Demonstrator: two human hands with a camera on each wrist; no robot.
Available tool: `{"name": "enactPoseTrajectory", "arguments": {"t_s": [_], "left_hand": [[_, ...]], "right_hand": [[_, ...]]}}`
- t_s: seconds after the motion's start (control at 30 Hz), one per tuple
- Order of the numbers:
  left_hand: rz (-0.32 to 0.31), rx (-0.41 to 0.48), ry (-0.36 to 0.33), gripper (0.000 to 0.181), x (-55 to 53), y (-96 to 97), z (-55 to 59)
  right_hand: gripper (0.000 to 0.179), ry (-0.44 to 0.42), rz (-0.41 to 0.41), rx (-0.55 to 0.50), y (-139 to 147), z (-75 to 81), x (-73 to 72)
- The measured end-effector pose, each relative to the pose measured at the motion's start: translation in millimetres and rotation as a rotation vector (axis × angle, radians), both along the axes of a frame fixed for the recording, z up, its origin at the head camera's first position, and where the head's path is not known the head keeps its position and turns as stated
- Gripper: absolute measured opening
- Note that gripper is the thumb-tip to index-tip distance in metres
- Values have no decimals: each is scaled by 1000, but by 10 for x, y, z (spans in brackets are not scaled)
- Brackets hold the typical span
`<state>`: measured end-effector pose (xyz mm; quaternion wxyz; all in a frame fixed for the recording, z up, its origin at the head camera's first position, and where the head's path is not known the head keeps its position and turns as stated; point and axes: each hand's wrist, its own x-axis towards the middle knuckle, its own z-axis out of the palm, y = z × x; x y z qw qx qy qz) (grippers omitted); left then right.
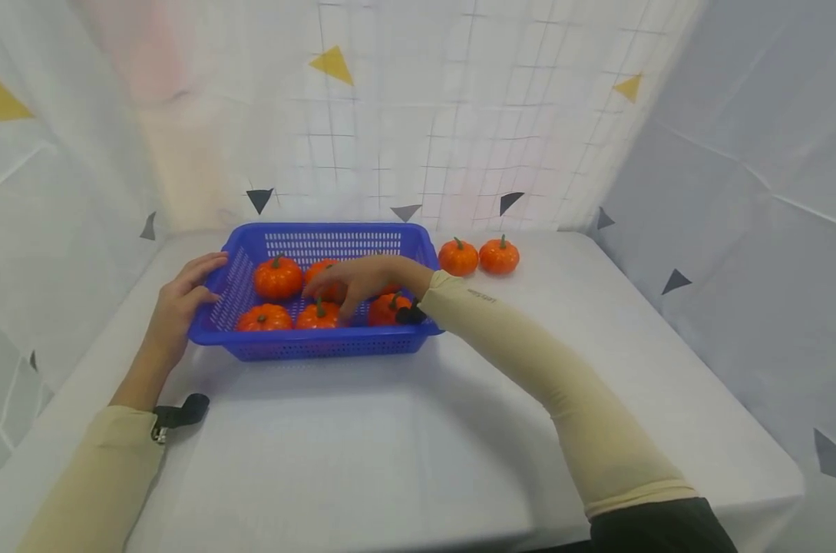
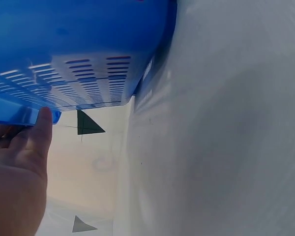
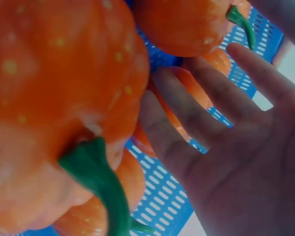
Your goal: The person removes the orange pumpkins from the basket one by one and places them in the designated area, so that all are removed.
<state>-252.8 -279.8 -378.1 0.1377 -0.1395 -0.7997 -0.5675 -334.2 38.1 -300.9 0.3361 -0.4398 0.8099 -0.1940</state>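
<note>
Blue perforated plastic forms the basket [image 1: 331,347], which sits left of centre in the head view, its left rim held by the left hand [image 1: 177,306]. In the left wrist view that hand shows at the lower left, with a digit against the rim. The right hand [image 1: 362,278] reaches over the basket's middle, its fingers extended and parted rather than wrapped around anything, as the right wrist view shows; whether the fingertips touch a pumpkin, I cannot tell.

Around and beneath this hand lie orange pumpkins [image 1: 278,278] with green stems. Six show inside the basket, three towards its far side and three along its near side; the hand and wrist partly cover some of them. One looms large at the left of the right wrist view, its curved stem near the bottom.

Just beyond the basket's right end, right of centre in the head view, two more pumpkins [image 1: 499,256] stand side by side on the white table [image 1: 348,453]. Beige sleeves [image 1: 521,338] cover both forearms, which enter from the lower left and lower right. Behind, a pale curtain [image 1: 418,115] fills the top of the frame, marked with grid lines and with yellow and dark triangles.
</note>
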Motion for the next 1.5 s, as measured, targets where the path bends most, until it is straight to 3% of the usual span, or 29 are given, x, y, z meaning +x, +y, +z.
{"name": "enactPoseTrajectory", "arguments": {"t_s": [0.37, 0.57, 0.77, 0.97, 1.07, 1.2, 1.5], "left_hand": [[14, -22, 18, 50, 5, -9, -14], [16, -23, 4, 52, 14, -2, 0], [7, -18, -4, 52, 17, 3, 6], [18, -22, -16, 52, 13, -6, 12], [22, -17, -19, 52, 5, -9, 15], [13, -6, -7, 50, -13, -6, 13], [7, -12, -3, 50, 6, 2, 40]], "right_hand": [[64, 18, 26, 28, 31, -72, -17], [71, 38, 82, 27, 23, -90, 1], [77, 7, 110, 11, 2, -110, 10], [73, 21, 126, 17, -30, -114, 6], [68, 65, 103, 16, -23, -90, 7], [65, 89, 13, -13, 31, -57, 1], [71, 11, -81, -134, 126, -1, -34]]}}
